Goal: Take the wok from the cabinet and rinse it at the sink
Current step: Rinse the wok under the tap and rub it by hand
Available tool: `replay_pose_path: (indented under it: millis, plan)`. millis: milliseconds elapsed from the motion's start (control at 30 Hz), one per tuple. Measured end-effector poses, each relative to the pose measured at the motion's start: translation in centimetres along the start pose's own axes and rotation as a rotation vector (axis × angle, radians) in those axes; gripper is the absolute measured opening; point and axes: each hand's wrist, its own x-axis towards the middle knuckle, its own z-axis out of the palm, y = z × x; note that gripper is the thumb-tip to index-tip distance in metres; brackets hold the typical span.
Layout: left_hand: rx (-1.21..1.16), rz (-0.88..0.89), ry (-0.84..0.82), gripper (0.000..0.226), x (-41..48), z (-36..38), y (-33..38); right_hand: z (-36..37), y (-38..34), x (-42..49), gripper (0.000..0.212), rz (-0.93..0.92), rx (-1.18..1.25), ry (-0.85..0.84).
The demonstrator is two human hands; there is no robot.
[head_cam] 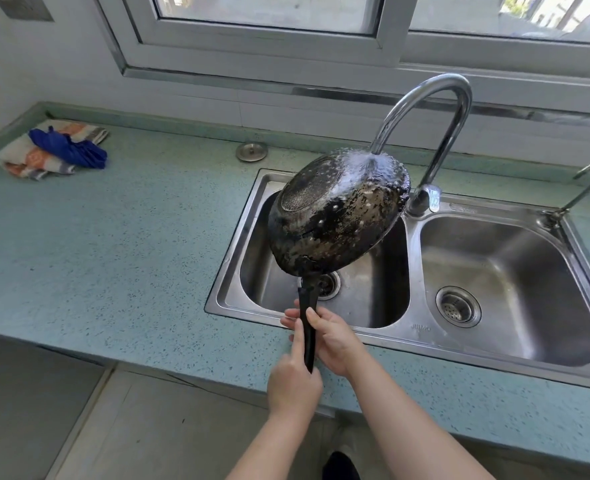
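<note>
Both hands, left [293,382] and right [331,336], clasp the wok [335,216] handle under running faucet [435,109] water

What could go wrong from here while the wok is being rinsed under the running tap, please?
1. Water from the faucet hits the upturned underside of the wok and fans out, so spray may land on the countertop beside the sink.
2. The left hand and right hand hold only the thin handle; if wet, the tilted wok could twist or slip.

One wok [335,216]; two basins [515,344]; two faucets [435,109]; two hands [293,382].
</note>
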Motion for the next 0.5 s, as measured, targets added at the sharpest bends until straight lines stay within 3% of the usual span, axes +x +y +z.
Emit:
replay_pose_path:
  millis: [500]
  plan:
    - [-0.042,-0.038,-0.005,0.073,-0.24,-0.07,0.50,-0.01,-0.37,-0.35,0.028,0.012,-0.034,0.003]
